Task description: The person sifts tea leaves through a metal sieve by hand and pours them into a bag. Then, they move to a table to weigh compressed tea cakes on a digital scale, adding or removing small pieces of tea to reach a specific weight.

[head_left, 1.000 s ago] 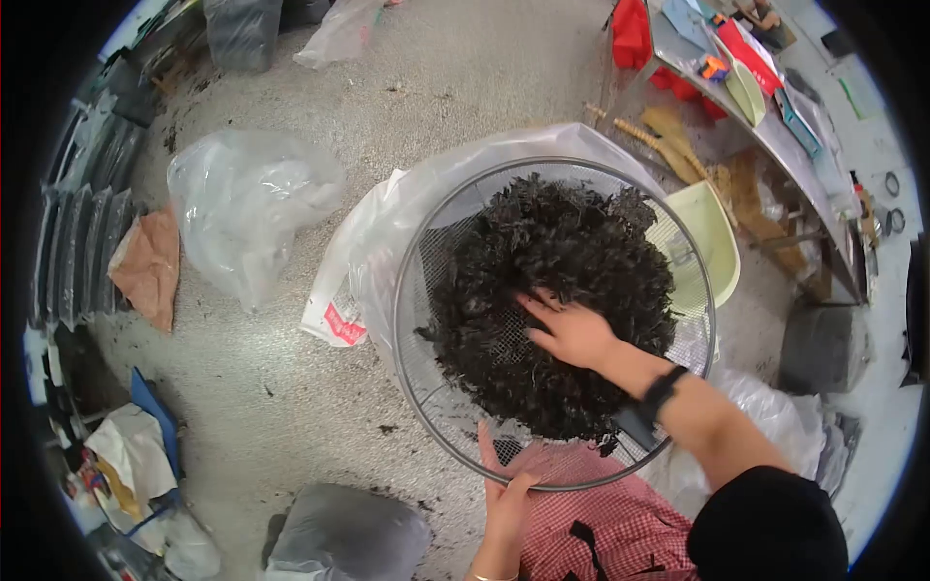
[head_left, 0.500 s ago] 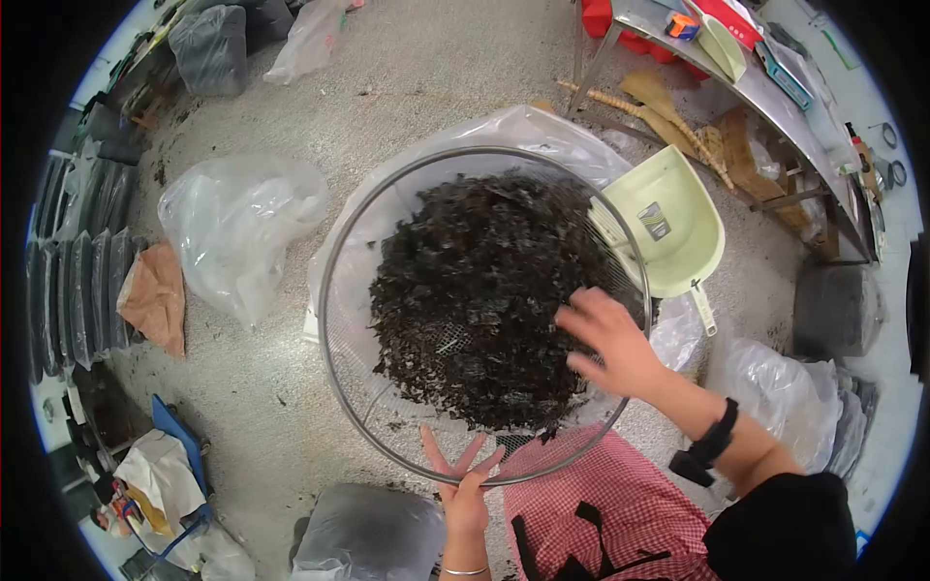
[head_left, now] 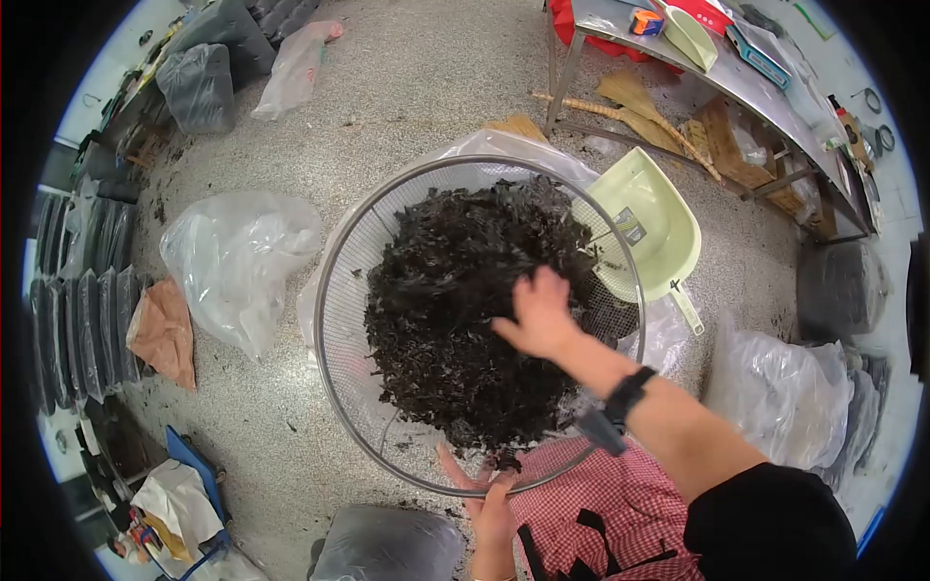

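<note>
A large round wire-mesh sieve [head_left: 323, 320] with a metal rim is in front of me, heaped with dark, thin, seaweed-like flakes [head_left: 465, 368]. My left hand [head_left: 492, 508] grips the near rim, its thumb over the edge and its fingers showing through the mesh below. Over the right middle of the heap, my right hand [head_left: 542, 315] presses into the flakes with thumb and fingers apart; its fingertips are partly hidden and slightly blurred. A pale green dustpan [head_left: 664, 228] lies beside the sieve on the right, partly behind its rim.
Clear plastic bags lie at left [head_left: 242, 257] and right [head_left: 775, 387]. Under the sieve is plastic sheeting [head_left: 542, 155]. A metal table [head_left: 736, 68] stands at upper right, with a broom [head_left: 630, 97] beneath its edge. A filled dark bag [head_left: 387, 547] sits close by my left arm.
My right hand has moved left and farther in, from the right side of the heap towards its middle, shifting flakes. My left hand stays on the rim. The whole view has shifted slightly.
</note>
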### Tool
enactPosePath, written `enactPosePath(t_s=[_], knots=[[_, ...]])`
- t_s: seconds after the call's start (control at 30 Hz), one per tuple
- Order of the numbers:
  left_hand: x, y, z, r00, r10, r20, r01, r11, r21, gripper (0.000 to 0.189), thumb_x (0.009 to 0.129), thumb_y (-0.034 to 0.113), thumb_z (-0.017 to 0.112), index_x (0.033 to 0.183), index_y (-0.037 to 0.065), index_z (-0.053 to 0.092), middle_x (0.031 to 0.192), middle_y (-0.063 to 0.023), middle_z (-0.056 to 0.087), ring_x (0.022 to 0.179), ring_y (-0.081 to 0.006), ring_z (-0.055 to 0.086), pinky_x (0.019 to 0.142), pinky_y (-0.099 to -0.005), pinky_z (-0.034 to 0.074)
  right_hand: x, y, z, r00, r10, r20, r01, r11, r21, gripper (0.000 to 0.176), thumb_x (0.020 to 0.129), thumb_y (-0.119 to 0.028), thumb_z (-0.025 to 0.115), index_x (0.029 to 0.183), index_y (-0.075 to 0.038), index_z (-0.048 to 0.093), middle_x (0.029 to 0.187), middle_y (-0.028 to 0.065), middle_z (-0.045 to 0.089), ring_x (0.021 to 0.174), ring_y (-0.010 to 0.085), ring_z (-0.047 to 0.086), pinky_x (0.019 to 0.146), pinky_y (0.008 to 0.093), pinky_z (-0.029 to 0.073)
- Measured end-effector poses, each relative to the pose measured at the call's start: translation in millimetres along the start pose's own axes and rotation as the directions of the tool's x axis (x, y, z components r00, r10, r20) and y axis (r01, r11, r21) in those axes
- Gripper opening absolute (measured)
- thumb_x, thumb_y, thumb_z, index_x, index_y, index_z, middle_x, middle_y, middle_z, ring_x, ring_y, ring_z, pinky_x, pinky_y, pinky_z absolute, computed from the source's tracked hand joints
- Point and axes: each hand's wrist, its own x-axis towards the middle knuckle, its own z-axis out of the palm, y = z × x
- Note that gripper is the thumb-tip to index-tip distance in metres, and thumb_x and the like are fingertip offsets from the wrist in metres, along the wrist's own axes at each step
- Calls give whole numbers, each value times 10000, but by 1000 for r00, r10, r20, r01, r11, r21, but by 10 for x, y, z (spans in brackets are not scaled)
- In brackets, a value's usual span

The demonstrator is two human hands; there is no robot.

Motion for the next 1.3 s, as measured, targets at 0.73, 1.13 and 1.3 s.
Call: enactPosePath(t_s=[0.73,1.13,1.3], knots=[[-42,120,-62,999,-47,23,47,999,8,1054,858,-77,534,1579,338,-113,1462,-445,262,1161,-472,602,879,-474,565,-4,423,272,977,-110,-181,80,984,-162,671,820,-296,696,1414,-83,468,1431,301,404,1334,499,361,1096,644,267],[-23,45,-148,999,-43,-11,44,999,24,1049,846,-99,525,1586,330,-83,1408,-424,350,1161,-467,603,855,-494,565,160,246,293,975,-167,-148,154,983,-95,806,809,-240,704,1506,-77,332,1473,291,335,1397,496,259,1164,604,192],[26,111,19,998,3,-56,-5,999,-34,1045,827,-80,498,1583,358,-78,1465,-405,282,1136,-442,621,834,-464,585,-428,-375,548,859,-485,164,474,874,103,576,882,-330,638,1389,-93,502,1506,243,359,1399,454,335,1144,619,258]])
